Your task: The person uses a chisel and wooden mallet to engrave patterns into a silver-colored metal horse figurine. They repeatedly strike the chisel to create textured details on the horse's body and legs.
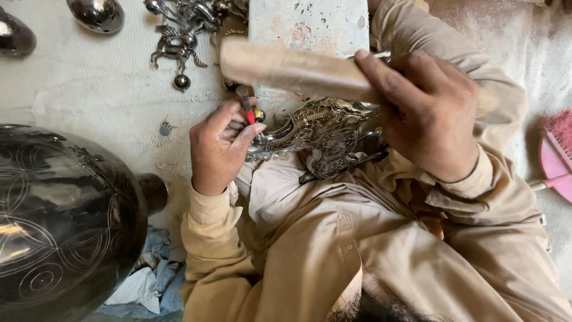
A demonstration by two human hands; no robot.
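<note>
Over the lap, left hand (pixel 217 149) pinching a red-tipped tool (pixel 246 109) against a silver metal figure (pixel 322 134) — right hand (pixel 429 113) gripping a wooden mallet (pixel 298 70).

A pale, dusty ribbed mat (pixel 89 77) covers the floor. At its left edge sits a big dark engraved metal vessel (pixel 59 220) with crumpled blue and white rags (pixel 146 286) beside it. Toward the far edge lie shiny silver metal figurines (pixel 179 36), a polished rounded metal piece (pixel 96 14) and a grey stone block (pixel 307 27). A pink brush (pixel 557 158) lies at the right edge.
</note>
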